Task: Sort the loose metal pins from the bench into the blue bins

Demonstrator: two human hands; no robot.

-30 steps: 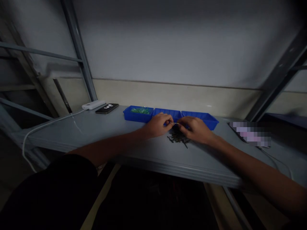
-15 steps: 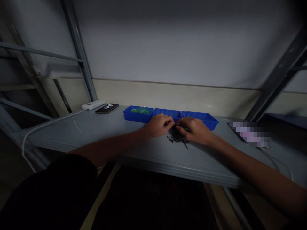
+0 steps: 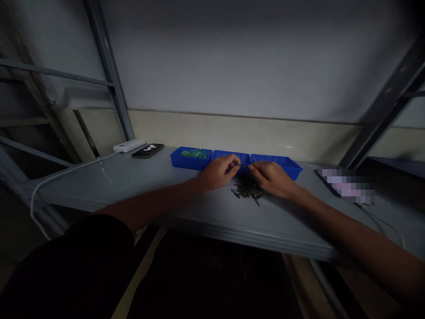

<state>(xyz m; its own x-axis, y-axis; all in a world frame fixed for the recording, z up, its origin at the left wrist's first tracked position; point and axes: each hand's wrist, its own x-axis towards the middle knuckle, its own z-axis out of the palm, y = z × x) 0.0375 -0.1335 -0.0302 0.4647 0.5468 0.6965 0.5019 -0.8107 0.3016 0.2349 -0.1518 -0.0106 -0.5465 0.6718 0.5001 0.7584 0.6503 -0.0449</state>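
Note:
My left hand (image 3: 220,172) and my right hand (image 3: 271,178) face each other over the table, fingertips pinched. Between them stretches a thin, dark screw (image 3: 244,165), one end in each pinch; its exact shape is hard to make out in the dim light. Just below lies a pile of dark screws (image 3: 247,189) on the grey tabletop. Behind the hands three blue bins stand in a row. The left bin (image 3: 187,162) holds green plastic pieces (image 3: 195,153). My left hand partly covers the middle bin (image 3: 232,154), and my right hand partly covers the right bin (image 3: 292,170).
At the table's back left, a white power bank (image 3: 130,145) with a cable lies beside a dark phone (image 3: 142,153) carrying white earbuds (image 3: 150,147). A blurred-out flat device (image 3: 345,186) with a cable lies on the right. Metal uprights (image 3: 114,88) frame the table (image 3: 139,181).
Both hands have lifted slightly from the pile and drawn a little apart. The thin screw between their fingertips now shows more clearly, and more of the pile is uncovered.

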